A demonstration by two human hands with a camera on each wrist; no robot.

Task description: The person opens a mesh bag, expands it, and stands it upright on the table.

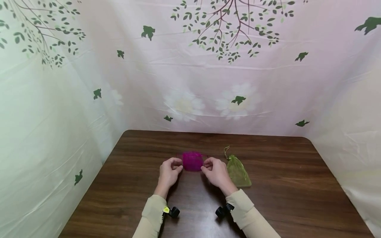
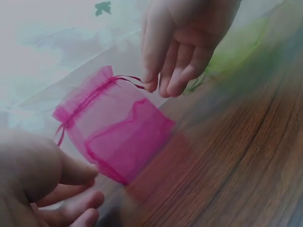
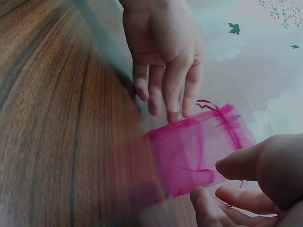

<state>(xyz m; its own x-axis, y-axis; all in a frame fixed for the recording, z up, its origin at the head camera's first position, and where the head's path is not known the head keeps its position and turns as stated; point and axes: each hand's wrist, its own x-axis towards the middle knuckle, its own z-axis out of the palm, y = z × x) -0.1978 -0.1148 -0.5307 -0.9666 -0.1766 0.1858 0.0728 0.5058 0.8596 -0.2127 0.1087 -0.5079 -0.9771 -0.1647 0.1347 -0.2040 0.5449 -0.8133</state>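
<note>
A small sheer magenta drawstring bag (image 1: 192, 161) is between my two hands, mouth toward the wall. In the left wrist view its see-through fabric (image 2: 123, 130) shows a darker folded layer low down. My left hand (image 1: 169, 173) pinches at the bag's left side, thumb right at the edge. On the other side my right hand (image 1: 218, 172) pinches at the right edge, where a drawstring loop runs to its fingers. Thumb and fingers (image 3: 236, 163) of that hand overlap the fabric in the right wrist view.
A sheer olive-green drawstring bag (image 1: 239, 173) lies on the brown wooden table (image 1: 285, 185), just right of my right hand, its cord pointing away. Printed fabric walls (image 1: 205, 99) hang around the table's back and sides. A small camera sits on each wrist.
</note>
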